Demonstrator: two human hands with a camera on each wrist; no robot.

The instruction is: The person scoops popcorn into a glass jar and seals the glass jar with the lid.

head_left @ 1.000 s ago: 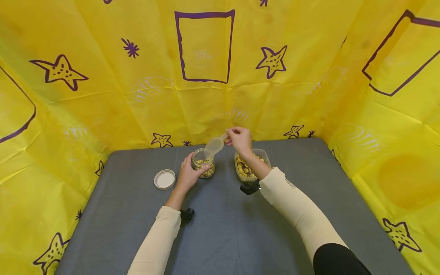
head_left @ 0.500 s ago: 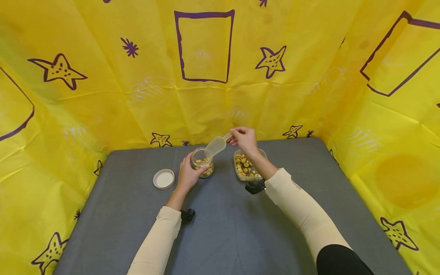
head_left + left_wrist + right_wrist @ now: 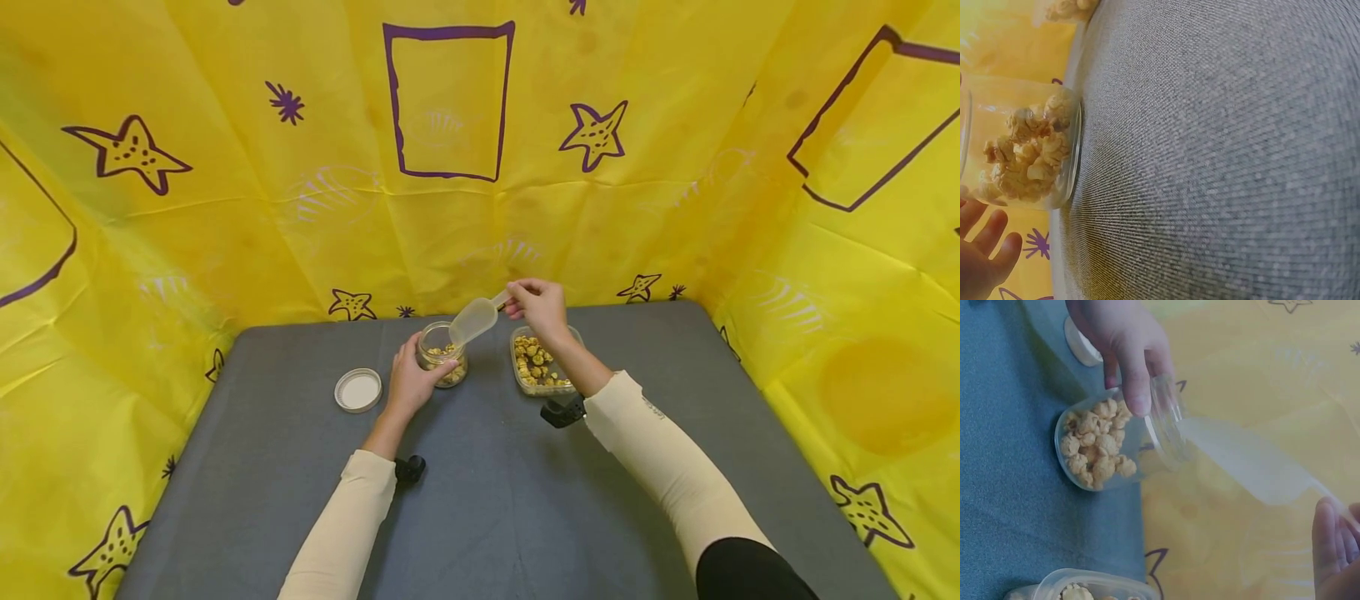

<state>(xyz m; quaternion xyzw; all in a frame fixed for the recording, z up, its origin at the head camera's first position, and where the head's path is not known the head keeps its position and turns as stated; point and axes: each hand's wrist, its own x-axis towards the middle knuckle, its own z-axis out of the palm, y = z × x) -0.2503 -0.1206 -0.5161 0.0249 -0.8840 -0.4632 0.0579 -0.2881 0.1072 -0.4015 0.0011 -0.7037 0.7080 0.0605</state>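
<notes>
My left hand (image 3: 412,382) grips a clear glass jar (image 3: 1133,470) around its upper part, thumb on the near side. The jar stands upright on the table, partly filled with caramel popcorn (image 3: 1029,150). A translucent white scoop (image 3: 474,320) slants down to the jar, its tip at the open mouth. No popcorn shows in the scoop's bowl. My right hand (image 3: 542,310) pinches the scoop by its handle, up and to the right of the jar. Below my right forearm sits a clear plastic box (image 3: 517,379) with more popcorn, partly covered by that arm.
To the left of the jar a round white-centred lid (image 3: 357,390) lies on the grey cloth-covered table (image 3: 465,500). A yellow curtain (image 3: 450,225) with purple drawings hangs behind the table and along both sides.
My right hand and the scoop have shifted slightly to the right, and the right forearm now hides less of the popcorn box. My left hand stays on the jar.
</notes>
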